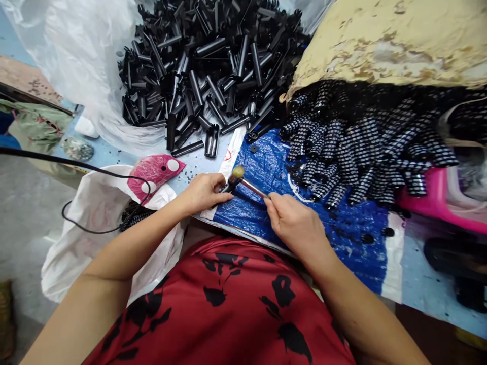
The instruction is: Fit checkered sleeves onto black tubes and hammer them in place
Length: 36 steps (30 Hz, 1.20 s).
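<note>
My right hand point(297, 220) grips the metal handle of a small mallet point(254, 189), whose yellowish head is at the fingertips of the other hand. Closed in a pinch, my left hand point(205, 192) holds a black plastic tube point(229, 186) at the left border of the blue sheet. The mallet head covers part of this tube, and I cannot tell whether the two touch. A large heap of loose black plastic tubes point(215, 91) lies beyond the hands. Farther right is a pile of black tubes with a white dotted pattern point(342, 147).
A blue woven sheet point(262, 218) covers the table. A pink bag with white dots point(155, 175) lies left, above a white sack point(83, 248) holding dotted tubes. A black cable point(76, 161) crosses there. At right stands a pink basket point(429, 195); yellow peeling material point(380, 45) lies behind.
</note>
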{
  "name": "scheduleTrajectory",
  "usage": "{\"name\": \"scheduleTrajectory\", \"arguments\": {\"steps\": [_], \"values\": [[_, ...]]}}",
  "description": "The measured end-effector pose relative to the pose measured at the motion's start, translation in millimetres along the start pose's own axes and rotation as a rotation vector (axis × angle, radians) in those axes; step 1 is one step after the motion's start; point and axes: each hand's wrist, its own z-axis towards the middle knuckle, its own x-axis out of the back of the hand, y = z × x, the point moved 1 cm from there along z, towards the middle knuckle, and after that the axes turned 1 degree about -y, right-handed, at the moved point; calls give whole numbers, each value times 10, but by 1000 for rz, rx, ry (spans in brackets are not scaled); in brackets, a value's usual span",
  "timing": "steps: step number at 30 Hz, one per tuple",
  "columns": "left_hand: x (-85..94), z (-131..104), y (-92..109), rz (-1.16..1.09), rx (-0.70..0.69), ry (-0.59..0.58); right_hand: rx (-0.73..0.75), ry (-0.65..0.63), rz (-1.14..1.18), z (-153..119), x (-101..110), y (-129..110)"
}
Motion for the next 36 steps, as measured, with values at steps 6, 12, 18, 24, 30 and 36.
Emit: {"name": "scheduleTrajectory", "arguments": {"steps": [6,12,18,24,30,36], "values": [[133,149,39,6,106,-139,159,234,326,-6,143,-126],[94,329,134,182,109,-220,279,-3,197,-80,-110,-232],[490,-187,190,384,54,-190,147,101,339,-277,23,25],[1023,-876,142,531,70,-377,53,69,159,-513,-124,242],[806,-17,153,1040,182,118,10,62,205,-349,-111,81],[846,354,-52,1135,187,174,-444,311,94,-649,169,764]]}}
